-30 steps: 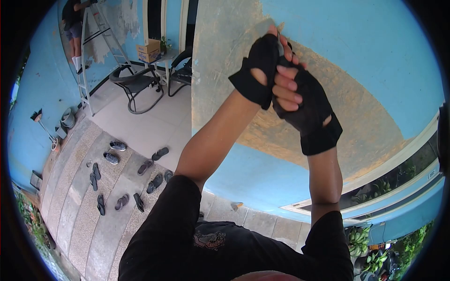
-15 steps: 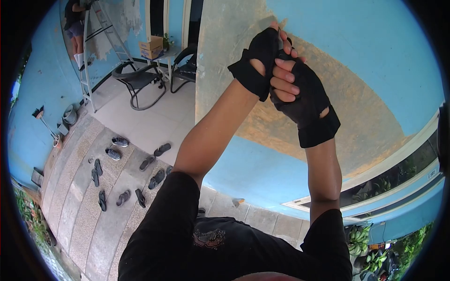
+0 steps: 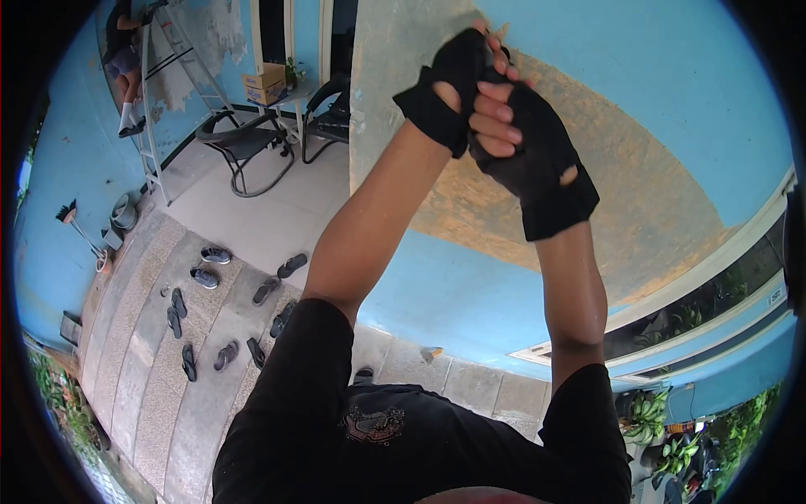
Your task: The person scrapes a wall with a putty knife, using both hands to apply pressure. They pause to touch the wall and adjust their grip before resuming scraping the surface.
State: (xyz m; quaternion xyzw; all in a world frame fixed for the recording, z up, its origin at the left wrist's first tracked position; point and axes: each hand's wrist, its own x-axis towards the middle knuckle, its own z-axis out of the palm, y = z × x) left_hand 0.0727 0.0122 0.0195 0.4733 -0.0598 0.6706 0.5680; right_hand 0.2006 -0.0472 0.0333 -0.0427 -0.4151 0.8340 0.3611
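My left hand (image 3: 460, 71), in a black fingerless glove, is raised to the wall at the top of the view with its fingers closed. Pressed against it is my right hand (image 3: 531, 139), gloved the same way, its fingers curled tightly. The two hands together grip something small and dark that they mostly hide; I cannot make out what it is. Around and behind them lies a bare grey-brown patch (image 3: 621, 185) where the blue paint (image 3: 672, 92) is gone. Its upper edge, with ragged paint, is close to my fingertips.
At the far left a person (image 3: 124, 63) stands on a stepladder (image 3: 151, 126) by another peeling wall. Nearby are black chairs (image 3: 243, 143) and a cardboard box (image 3: 265, 84). Several sandals and shoes (image 3: 204, 277) lie on the floor. A window (image 3: 714, 302) runs low on the right.
Both hands have shifted a little up and to the left in view, still clasped together. The person on the ladder has changed leg position slightly.
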